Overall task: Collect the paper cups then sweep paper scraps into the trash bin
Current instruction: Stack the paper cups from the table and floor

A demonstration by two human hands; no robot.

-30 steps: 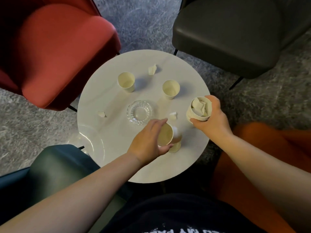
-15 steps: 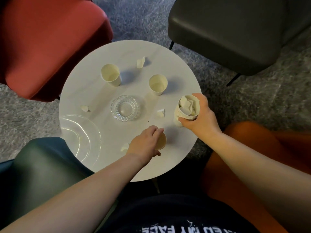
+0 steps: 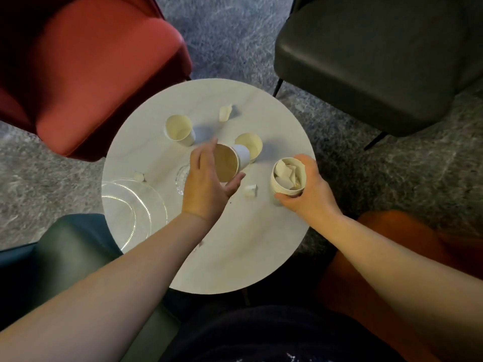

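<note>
Above a round white marble-look counter point(image 3: 235, 257), seen from the person's head, two bare forearms reach forward. At the counter's centre sits a clear ribbed glass ashtray point(image 3: 181, 176), mostly hidden by the left hand point(image 3: 206, 184).

That left hand grips a single cream paper cup point(image 3: 230, 163) tipped on its side, its open mouth facing the camera, fingers curled over its top and thumb under its rim. The cup is lifted above the ashtray.

To the right of the ashtray, near the counter's edge, the right hand point(image 3: 308, 189) wraps around a stack of cream paper cups point(image 3: 286, 178) standing upright. Crumpled white paper scraps point(image 3: 287, 171) fill the top cup.

Beyond the ashtray stand two more upright, empty cream paper cups: one point(image 3: 179, 130) to the far left and one point(image 3: 249, 145) just behind the tipped cup.

Loose white scraps lie on the counter: one point(image 3: 225, 112) at the far side past the two cups, one small piece point(image 3: 139, 176) left of the ashtray, and one point(image 3: 250, 190) between the two hands.

A clear glass plate point(image 3: 136, 205) rests at the counter's left edge. Around the counter are a red upholstered armchair point(image 3: 91, 74), a dark grey chair point(image 3: 366, 61), a dark teal seat point(image 3: 65, 244) and an orange seat point(image 3: 405, 244), all on grey carpet point(image 3: 230, 35).
</note>
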